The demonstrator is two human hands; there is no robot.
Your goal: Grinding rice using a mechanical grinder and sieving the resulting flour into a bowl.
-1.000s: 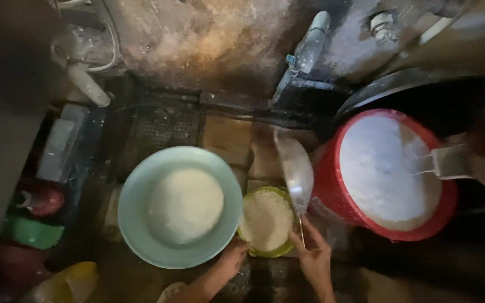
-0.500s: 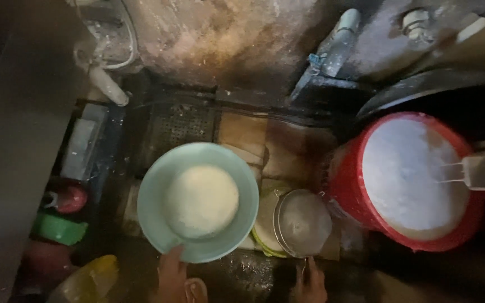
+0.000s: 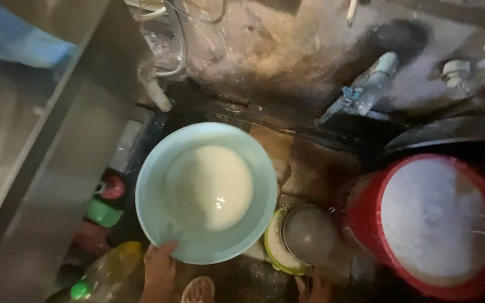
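A person's left hand (image 3: 158, 268) grips the near rim of a pale blue bowl (image 3: 155, 168), tilted toward the camera and holding a pool of creamy white liquid (image 3: 209, 185). The right hand (image 3: 312, 287) shows only at the bottom edge, its fingers closed around what appears to be the handle of a round metal strainer (image 3: 309, 234). The strainer rests over a small green-rimmed dish (image 3: 273, 255) just beside the bowl. By the look of it, much of the liquid remains in the bowl, unstrained. A foot (image 3: 198, 289) shows between the hands. Farther right stands a red bucket (image 3: 366, 224) filled with white liquid, and beyond it a tap (image 3: 366, 90) juts from a stained wall.
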